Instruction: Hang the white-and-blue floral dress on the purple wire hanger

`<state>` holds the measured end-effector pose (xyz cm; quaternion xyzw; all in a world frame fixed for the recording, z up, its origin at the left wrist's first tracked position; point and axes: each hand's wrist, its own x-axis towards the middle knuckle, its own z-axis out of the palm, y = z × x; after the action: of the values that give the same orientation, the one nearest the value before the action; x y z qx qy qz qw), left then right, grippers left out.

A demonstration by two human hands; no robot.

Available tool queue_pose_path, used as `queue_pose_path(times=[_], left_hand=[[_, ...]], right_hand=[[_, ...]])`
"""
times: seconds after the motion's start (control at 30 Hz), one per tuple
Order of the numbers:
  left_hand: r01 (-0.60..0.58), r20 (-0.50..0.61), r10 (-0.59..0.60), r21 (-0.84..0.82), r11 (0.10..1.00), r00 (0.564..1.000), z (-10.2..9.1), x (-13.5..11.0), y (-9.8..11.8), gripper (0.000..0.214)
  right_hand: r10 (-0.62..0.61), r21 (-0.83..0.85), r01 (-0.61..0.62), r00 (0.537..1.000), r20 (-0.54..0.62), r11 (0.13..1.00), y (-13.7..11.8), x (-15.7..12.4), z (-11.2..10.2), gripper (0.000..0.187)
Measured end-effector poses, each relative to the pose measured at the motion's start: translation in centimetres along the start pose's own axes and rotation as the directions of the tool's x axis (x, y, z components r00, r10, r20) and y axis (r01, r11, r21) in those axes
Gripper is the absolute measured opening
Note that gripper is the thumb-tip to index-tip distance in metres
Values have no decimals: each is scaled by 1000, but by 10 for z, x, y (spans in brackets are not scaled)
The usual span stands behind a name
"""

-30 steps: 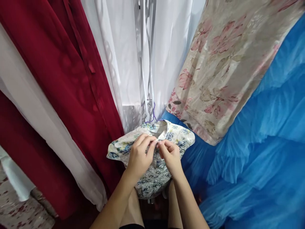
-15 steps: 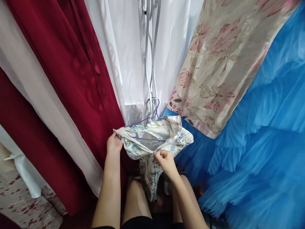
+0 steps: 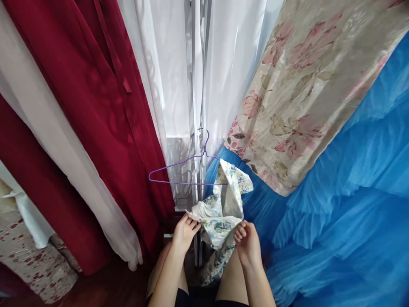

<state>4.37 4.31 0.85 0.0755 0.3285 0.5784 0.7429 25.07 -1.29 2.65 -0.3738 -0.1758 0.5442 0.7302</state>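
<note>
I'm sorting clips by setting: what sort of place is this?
Probably a clothes shop or wardrobe room: red fabric and ruffled blue fabric flank a purple hanger with a patterned garment on one side.

Single view, from your head; it faces forward and down, close over your left hand [image 3: 184,234] and right hand [image 3: 248,244], both low of centre; purple hanger [image 3: 179,183] near mid-view, a little farther out. White cloth [image 3: 171,72] backs the upper middle, beyond hanger and hands.
</note>
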Motion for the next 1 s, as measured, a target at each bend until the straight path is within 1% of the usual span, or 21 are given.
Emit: queue_pose_path(times=[0.07,0.13,0.2,0.27,0.33,0.4,0.47,0.53,0.57,0.6,0.63,0.67,0.73,0.77,0.8,0.83,0.87,0.9,0.93,0.97,1.0], left_hand=[[-11,46,10,24,1000,999,12,-8,-9,3],[-74,135,63,78,994,989,29,-20,-17,13],[-169,248,126,163,972,961,49,-34,-23,20],[-260,366,149,276,925,919,69,-51,-29,22],[-358,481,151,376,855,864,86,-68,-32,22],[-487,573,183,438,755,799,96,-82,-32,20],[-610,628,228,498,616,744,98,-90,-26,19],[-673,648,246,569,472,721,94,-91,-16,19],[-680,646,247,599,422,722,91,-89,-10,20],[-676,633,255,621,396,731,87,-87,-4,21],[-663,609,272,638,391,745,84,-83,1,21],[-641,573,291,654,401,766,80,-80,6,21],[-577,474,329,677,457,817,72,-75,10,23],[-541,432,326,676,500,841,67,-75,11,27],[-508,412,298,669,543,861,61,-75,10,34],[-471,413,242,662,582,878,53,-78,9,43],[-431,425,165,665,609,890,44,-81,7,51],[-386,437,74,686,617,896,34,-86,6,55],[-336,433,-18,725,602,901,23,-91,4,57],[-292,406,-85,772,565,910,11,-96,2,56],[-265,368,-108,816,514,924,0,-100,1,53]], right_hand=[[-48,0,48,998,-38,999,1,11,-16,29],[-64,-12,64,996,-61,998,2,16,-26,29],[-61,-35,57,993,-103,998,2,16,-27,26],[-71,-121,56,990,-120,991,0,10,-19,27],[-63,-244,52,997,-39,968,-6,2,-5,35],[16,-338,21,994,106,941,-12,-8,12,45],[162,-354,-77,963,216,932,-15,-17,27,52],[301,-324,-199,904,304,925,-15,-26,38,63],[359,-310,-252,862,358,916,-14,-30,42,71],[403,-305,-292,814,419,906,-14,-34,45,79],[439,-315,-317,758,483,895,-13,-37,47,85],[466,-342,-322,701,540,883,-14,-40,48,87],[519,-444,-283,593,616,850,-18,-45,51,78],[541,-501,-243,562,626,831,-20,-47,52,70],[557,-550,-201,553,620,811,-24,-49,53,62],[567,-587,-166,557,607,792,-27,-50,53,56],[568,-608,-145,572,592,780,-30,-51,52,52],[561,-614,-138,594,576,777,-34,-52,51,48],[549,-609,-139,619,561,781,-38,-53,50,45],[537,-600,-147,643,546,786,-42,-54,48,43],[527,-588,-159,664,531,793,-48,-56,46,42]])
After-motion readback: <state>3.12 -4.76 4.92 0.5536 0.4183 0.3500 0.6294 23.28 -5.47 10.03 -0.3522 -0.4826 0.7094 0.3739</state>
